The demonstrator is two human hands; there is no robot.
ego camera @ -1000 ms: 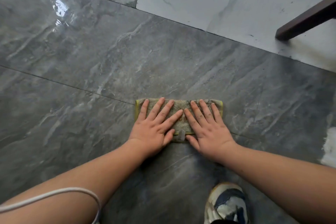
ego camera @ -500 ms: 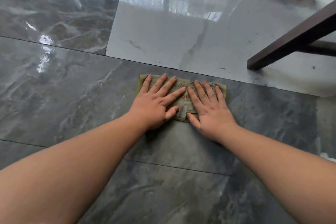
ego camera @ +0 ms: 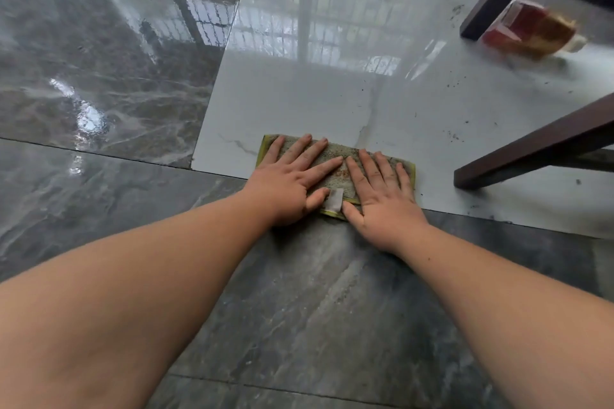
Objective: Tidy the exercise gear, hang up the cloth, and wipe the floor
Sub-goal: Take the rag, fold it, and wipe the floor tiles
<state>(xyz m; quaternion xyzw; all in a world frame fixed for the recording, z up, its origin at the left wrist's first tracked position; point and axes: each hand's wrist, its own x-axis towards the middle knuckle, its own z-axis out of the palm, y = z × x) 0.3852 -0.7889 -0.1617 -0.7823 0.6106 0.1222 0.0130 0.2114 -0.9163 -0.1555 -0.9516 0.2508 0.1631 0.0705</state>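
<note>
Both hands are pressing flat, fingers straight and spread, on the folded cloth: the left hand beside the right hand. The cloth is lying on the floor, straddling the seam between dark and pale tiles, near a dark wooden leg.

Floor: glossy grey tiles | white tile (window reflections) | dark wooden legs
</note>
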